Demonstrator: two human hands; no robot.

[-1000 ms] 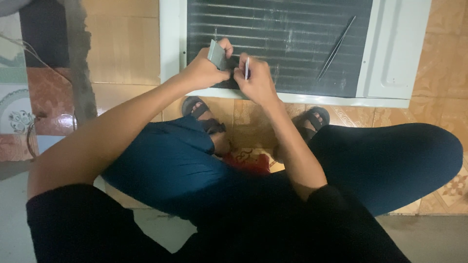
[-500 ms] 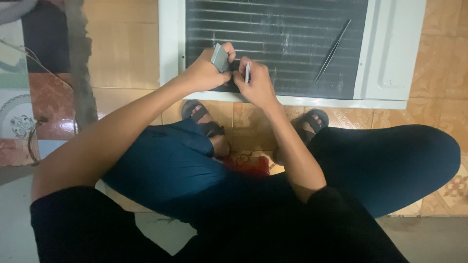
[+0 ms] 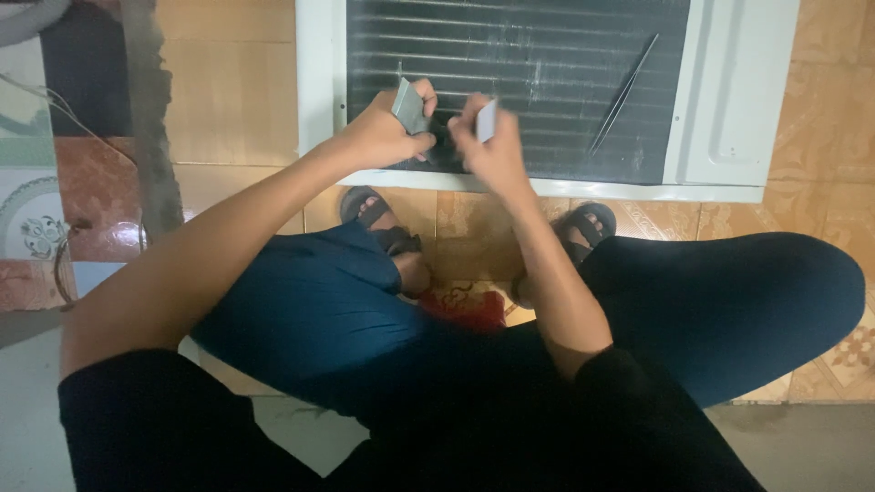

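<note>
- Dim, warm indoor light falls from above and behind the camera, leaving the tiled floor (image 3: pixel 228 100) orange-toned.
- The dark finned panel (image 3: pixel 547 82) catches faint streaks of glare along its ribs; its white frame (image 3: pixel 729 100) is the brightest area.
- Both hands (image 3: pixel 383 137) are softly blurred, their edges smeared.
- The black sleeves (image 3: pixel 182 428) and lap sink into near-featureless shadow.
- Fine grain and softness run throughout; the corners look slightly stretched.
</note>
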